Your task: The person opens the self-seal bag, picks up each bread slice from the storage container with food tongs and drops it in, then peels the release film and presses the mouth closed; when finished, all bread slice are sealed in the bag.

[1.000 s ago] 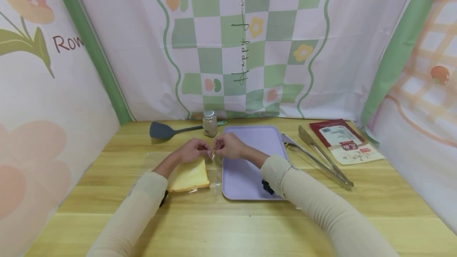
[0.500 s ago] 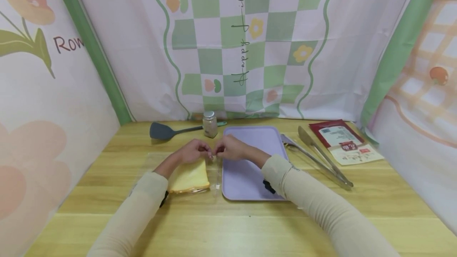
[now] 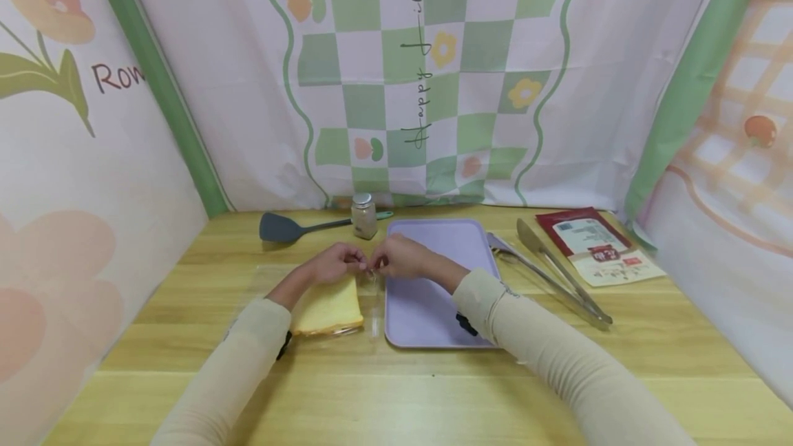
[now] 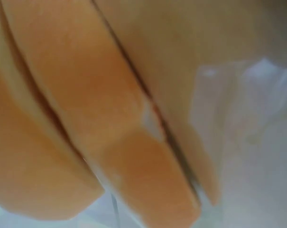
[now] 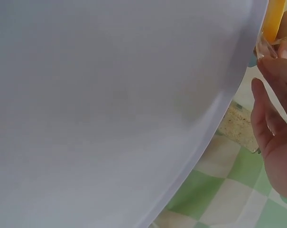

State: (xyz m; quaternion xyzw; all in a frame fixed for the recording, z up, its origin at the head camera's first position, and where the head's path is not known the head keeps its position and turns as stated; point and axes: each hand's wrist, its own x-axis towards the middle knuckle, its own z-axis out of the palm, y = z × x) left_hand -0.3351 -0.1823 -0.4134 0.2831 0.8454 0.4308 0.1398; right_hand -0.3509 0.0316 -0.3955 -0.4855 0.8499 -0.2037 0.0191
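Sliced bread lies in a clear plastic bag left of the lilac tray. Above its far right corner my left hand pinches the gathered plastic. From the other side my right hand pinches the same plastic, fingertips close to the left ones. Clear film shows between the fingertips of the right hand in the right wrist view. The left wrist view is filled by blurred bread crusts with dark gaps between them; the left fingers cannot be made out there.
A glass jar with a metal lid stands behind the hands, by a dark spatula. Right of the tray lie metal tongs and a red and cream food packet. A patterned curtain hangs along the table's back.
Both hands stay nearly in place. Their fingertips shift slightly at the gathered plastic, and the bag's near edge moves a little. Nothing else has moved.
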